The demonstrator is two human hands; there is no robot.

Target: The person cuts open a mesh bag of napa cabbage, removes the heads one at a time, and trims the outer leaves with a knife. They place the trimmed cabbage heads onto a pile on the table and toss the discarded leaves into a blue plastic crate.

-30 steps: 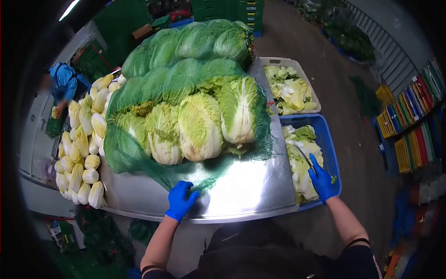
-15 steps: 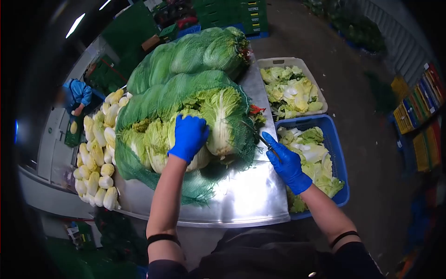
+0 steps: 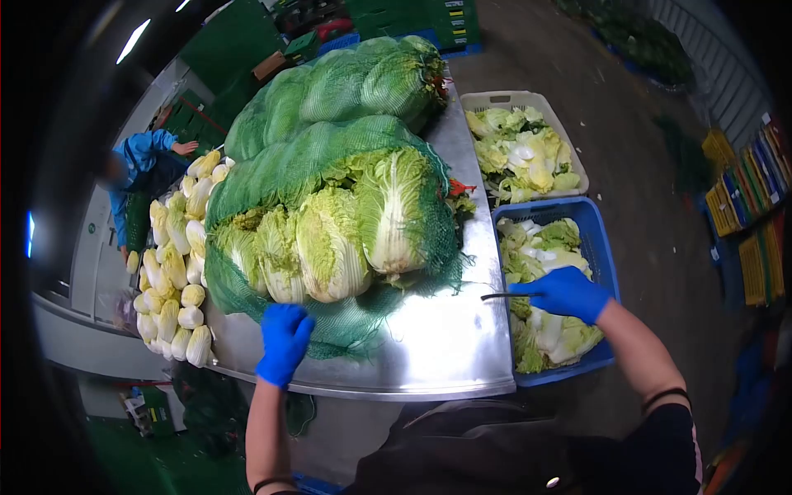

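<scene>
My left hand (image 3: 285,340), in a blue glove, is closed beside the front edge of a green mesh sack (image 3: 351,326); I cannot tell what its curled fingers hold. The sack lies split open on the metal table (image 3: 437,355), exposing a row of napa cabbages (image 3: 330,243) with pale stems toward me. My right hand (image 3: 569,294), also gloved in blue, grips a thin dark knife (image 3: 497,295) pointing left over the table's edge. Below that hand is a blue crate (image 3: 608,272) of loose cabbage leaves (image 3: 557,334).
Behind lies another full mesh sack of cabbages (image 3: 338,87). Trimmed cabbages (image 3: 177,280) are piled at the left, near a person in a blue jacket (image 3: 148,161). A white crate (image 3: 569,136) of leaves stands beyond the blue one. Yellow crates (image 3: 755,268) are at far right.
My left hand has left the cabbages and come down toward me to the sack's front edge. My right hand has moved right with the knife, over the blue crate. The person at left has raised an arm.
</scene>
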